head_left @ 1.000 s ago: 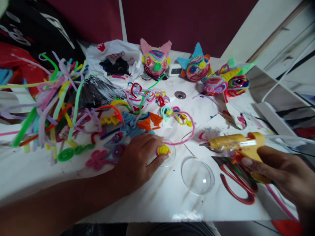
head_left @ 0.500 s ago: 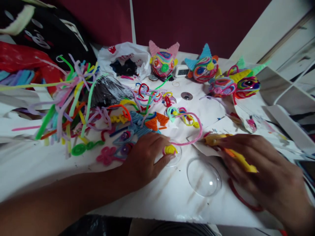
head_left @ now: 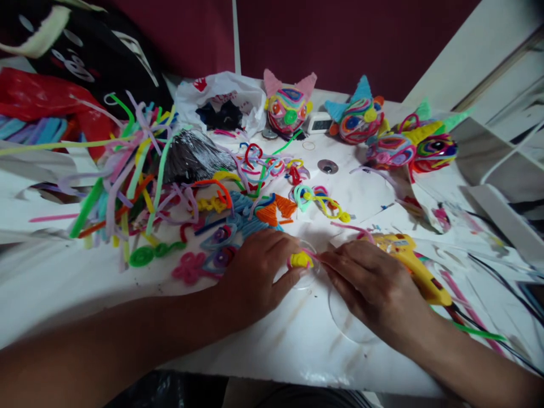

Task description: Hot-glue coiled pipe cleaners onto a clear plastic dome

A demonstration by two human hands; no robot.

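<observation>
My left hand is closed at the rim of a small clear plastic dome. Between its thumb and fingers shows a yellow pipe-cleaner coil edged with pink, lying on that dome. My right hand pinches a pink pipe cleaner right beside the coil, its loose end trailing behind the fingers. A larger clear plastic dome lies partly hidden under the right hand. Beyond the right wrist rests a yellow hot glue gun on the table.
Decorated pipe-cleaner balls with pointed ears stand along the back, near a small digital clock. Heaped pipe cleaners spread at left. Finished shapes, such as a pink flower, lie by my left hand. A black cable runs at right.
My right hand has let go of the glue gun, now lying at right, and moved left to the yellow coil, taking the pink pipe cleaner. My left hand stays in place.
</observation>
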